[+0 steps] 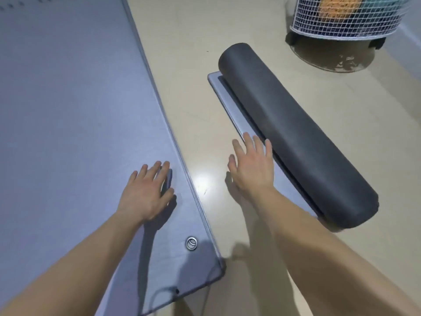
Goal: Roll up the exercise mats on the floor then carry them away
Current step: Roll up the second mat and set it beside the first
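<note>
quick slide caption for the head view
Open left hand over the flat mat, open right hand by the nearly rolled dark mat near a mesh basket.

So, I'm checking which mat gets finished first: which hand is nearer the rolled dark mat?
Right. The right hand has its fingers at the near side of the rolled mat; the left hand is over the flat mat, farther off to the side.

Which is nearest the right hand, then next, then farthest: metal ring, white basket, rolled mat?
1. The rolled mat, beside the fingers of the right hand.
2. The metal ring, left, on the flat mat.
3. The white basket, far upper right.
</note>
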